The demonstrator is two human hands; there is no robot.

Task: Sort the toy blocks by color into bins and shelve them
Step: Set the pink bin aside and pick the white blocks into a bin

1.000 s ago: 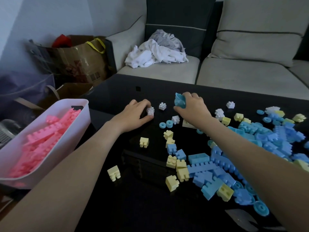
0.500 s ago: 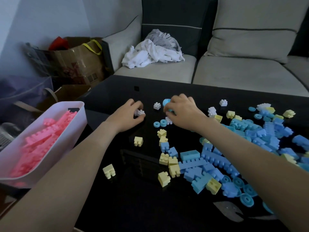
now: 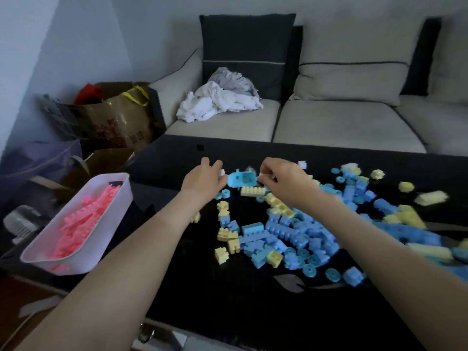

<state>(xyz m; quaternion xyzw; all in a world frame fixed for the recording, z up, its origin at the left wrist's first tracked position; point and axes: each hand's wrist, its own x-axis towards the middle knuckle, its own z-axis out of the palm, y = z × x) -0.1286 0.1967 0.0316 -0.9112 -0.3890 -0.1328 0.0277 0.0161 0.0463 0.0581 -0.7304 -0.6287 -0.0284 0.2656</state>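
Toy blocks (image 3: 291, 234) everywhere: blue and yellow ones are heaped across the right half of the black table (image 3: 228, 300), bricks and little round wheels all jumbled together. Out at the right edge they smear into blur.

Both arms reach in over the table. The left hand (image 3: 202, 182) sits at the far left edge of the scatter, fingers curled, pinching a small white block (image 3: 222, 172) at its fingertips. The right hand (image 3: 283, 182) is just across from it, fingers curled too, nipping a second white block (image 3: 260, 176).

Between the two hands sits a large light-blue piece (image 3: 240, 179), touching or nearly touching both sets of fingertips. I cannot tell whether either hand holds it or whether it rests on the table. Just in front of it lies a long yellow brick (image 3: 253, 191). Another white block (image 3: 302, 164) shows just past the right hand's knuckles.

Over on the left, at the table's corner, stands a white bin (image 3: 83, 259), and it's loaded with pink blocks (image 3: 78, 226), nothing but pink in there.

Behind the table runs a pale sofa (image 3: 342, 122) with a dark cushion (image 3: 245, 46) propped upright and a crumpled white cloth (image 3: 215, 102) dumped on the seat. A brown paper bag (image 3: 116, 120) stands on the floor beside the sofa arm.
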